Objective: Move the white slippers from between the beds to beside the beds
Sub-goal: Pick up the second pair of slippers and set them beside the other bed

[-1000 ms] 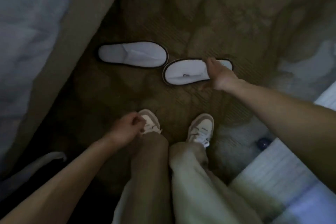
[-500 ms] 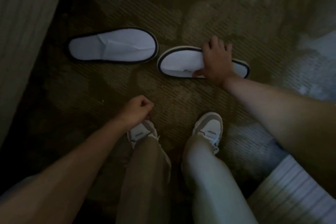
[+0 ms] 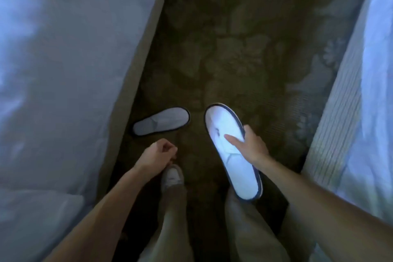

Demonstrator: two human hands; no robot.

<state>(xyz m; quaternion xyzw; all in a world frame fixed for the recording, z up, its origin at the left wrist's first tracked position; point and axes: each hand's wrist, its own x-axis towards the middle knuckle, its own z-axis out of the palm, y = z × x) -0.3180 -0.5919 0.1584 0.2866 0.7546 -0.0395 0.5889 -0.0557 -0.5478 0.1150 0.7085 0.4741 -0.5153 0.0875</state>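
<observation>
Slippers are looking flat, soft and white with dark edges. One slipper (image 3: 231, 151) is sitting in the right hand (image 3: 253, 147), thumb on top, fingers curled under. The other slipper (image 3: 161, 121) is lying on the carpet (image 3: 244, 49) at ten o'clock from it, near the left bed (image 3: 63, 59). The left hand (image 3: 155, 153) is making a loose fist, holding nothing. One shoe (image 3: 172, 176) is half hiding under it.

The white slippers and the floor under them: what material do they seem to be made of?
Held slipper in the right hand: probably thin matte white cloth, creased, with dark edge binding. Slipper on the floor: same matte white cloth and dark trim, folded toe band. Floor: likely carpet, dull brown-green, with a floral pattern and ribbed lines. Dim, blurry light leaves this uncertain.
</observation>
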